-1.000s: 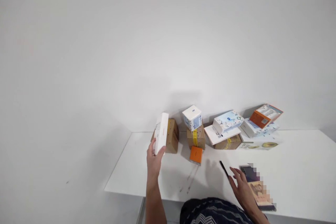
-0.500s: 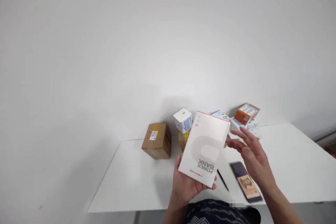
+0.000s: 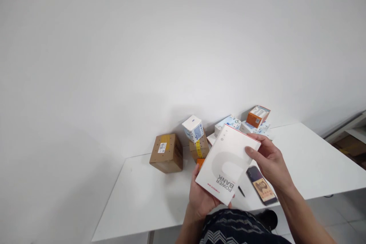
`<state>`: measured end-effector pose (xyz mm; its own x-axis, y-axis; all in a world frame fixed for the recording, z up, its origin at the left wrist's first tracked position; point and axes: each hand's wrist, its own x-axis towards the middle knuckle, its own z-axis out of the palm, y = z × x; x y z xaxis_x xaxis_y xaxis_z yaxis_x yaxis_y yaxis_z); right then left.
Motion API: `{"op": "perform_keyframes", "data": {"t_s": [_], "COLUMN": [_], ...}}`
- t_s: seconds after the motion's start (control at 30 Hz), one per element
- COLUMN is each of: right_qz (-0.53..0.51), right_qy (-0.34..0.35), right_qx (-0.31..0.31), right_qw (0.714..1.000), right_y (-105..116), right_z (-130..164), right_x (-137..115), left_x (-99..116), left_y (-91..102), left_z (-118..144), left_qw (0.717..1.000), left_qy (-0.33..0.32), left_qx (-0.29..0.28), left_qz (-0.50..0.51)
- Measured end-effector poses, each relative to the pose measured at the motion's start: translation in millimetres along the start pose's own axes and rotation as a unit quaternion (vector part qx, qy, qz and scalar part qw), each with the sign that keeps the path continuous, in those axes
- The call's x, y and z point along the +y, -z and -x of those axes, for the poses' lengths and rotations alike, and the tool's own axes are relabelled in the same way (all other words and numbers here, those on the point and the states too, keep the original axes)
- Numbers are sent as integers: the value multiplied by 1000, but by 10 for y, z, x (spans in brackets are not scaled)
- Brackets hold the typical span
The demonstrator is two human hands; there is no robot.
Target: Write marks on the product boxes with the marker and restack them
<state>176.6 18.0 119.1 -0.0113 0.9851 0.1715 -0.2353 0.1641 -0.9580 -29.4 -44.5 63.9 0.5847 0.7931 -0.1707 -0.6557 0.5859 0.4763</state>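
Note:
A white power bank box (image 3: 228, 160) with grey and red print is held up over the table, its lettering upside down to me. My left hand (image 3: 201, 197) supports the lower left end from beneath, thumb along the edge. My right hand (image 3: 268, 156) grips the upper right corner, thumb on the front face and fingers behind. Below the box, a black pen (image 3: 241, 191) lies partly covered. Beside my right wrist rests a dark phone (image 3: 261, 185) with a picture on its back or screen; which one I cannot tell.
A brown carton (image 3: 166, 153) stands at the left. Behind the held box, a blue-white box (image 3: 193, 127) sits on a smaller taped carton (image 3: 199, 147). An orange box (image 3: 258, 116) tops other blue-white boxes near the wall. The white table (image 3: 137, 198) ends close to my body.
My right hand has closed onto the box's upper right corner, from open and apart beside it. My left hand keeps its hold. The view has shifted slightly.

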Motion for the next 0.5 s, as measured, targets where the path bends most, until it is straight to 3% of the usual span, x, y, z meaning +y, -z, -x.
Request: {"op": "perform_keyframes", "data": {"t_s": [0.3,0.5], "right_qz": [28,36], "right_qy": [-10,-41], "right_qx": [6,-4], "right_qw": [1000,998], "right_y": [54,117], "right_z": [-1,-22], "right_x": [0,-28], "left_x": [26,47], "left_y": [-60,-75], "left_z": [4,-16], "left_qw": [999,999], "left_qy": [-18,-27], "left_qx": [19,35], "left_qz": [-29,13]}}
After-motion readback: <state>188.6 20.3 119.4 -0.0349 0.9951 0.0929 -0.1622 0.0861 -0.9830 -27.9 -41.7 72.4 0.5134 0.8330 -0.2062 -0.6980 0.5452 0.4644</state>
